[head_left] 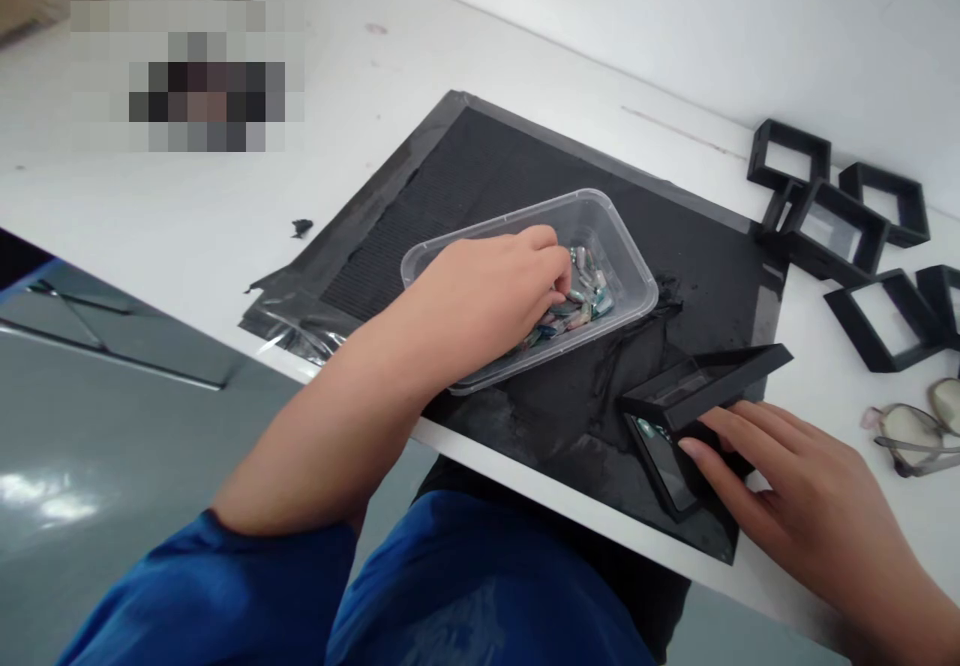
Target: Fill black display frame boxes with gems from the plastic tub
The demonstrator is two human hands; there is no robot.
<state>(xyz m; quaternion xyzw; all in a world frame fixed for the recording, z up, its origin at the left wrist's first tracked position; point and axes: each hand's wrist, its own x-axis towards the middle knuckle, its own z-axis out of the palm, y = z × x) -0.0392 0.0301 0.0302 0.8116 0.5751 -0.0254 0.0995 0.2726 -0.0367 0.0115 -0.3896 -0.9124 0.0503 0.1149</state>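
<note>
The left hand's (499, 281) fingertips vanish among glossy, teal-tinged pieces (592, 293); I can't tell its grip. The right hand (810, 486) grasps an opened black frame (705, 400).

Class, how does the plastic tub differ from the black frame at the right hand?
The plastic tub is see-through, whereas the black frame has opaque dark edges. The left hand reaches into the plastic tub; the right hand holds the black frame. The plastic tub looks larger than the black frame. Both are on the dark mat.
</note>
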